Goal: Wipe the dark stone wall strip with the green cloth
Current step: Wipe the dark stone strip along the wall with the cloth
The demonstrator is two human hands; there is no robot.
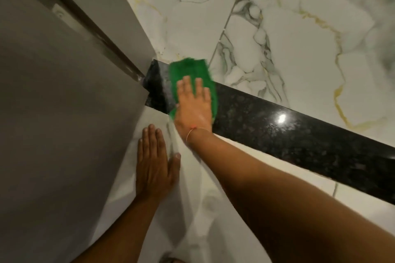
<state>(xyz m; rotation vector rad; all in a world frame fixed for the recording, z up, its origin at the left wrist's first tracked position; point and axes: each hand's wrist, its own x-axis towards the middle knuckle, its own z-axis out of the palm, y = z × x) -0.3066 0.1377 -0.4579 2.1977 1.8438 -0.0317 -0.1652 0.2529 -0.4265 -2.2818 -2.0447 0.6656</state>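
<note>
Fingers of the right hand lie spread flat, pressing the green cloth against the dark stone wall strip near its left end. The left hand rests open-palmed on the white marbled wall below, holding nothing.

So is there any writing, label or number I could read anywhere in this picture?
None. The green cloth, the dark stone strip, the marbled tiles and the grey panel carry no readable text. A small pale patch near the panel's edge is too blurred to tell whether it holds any.
</note>
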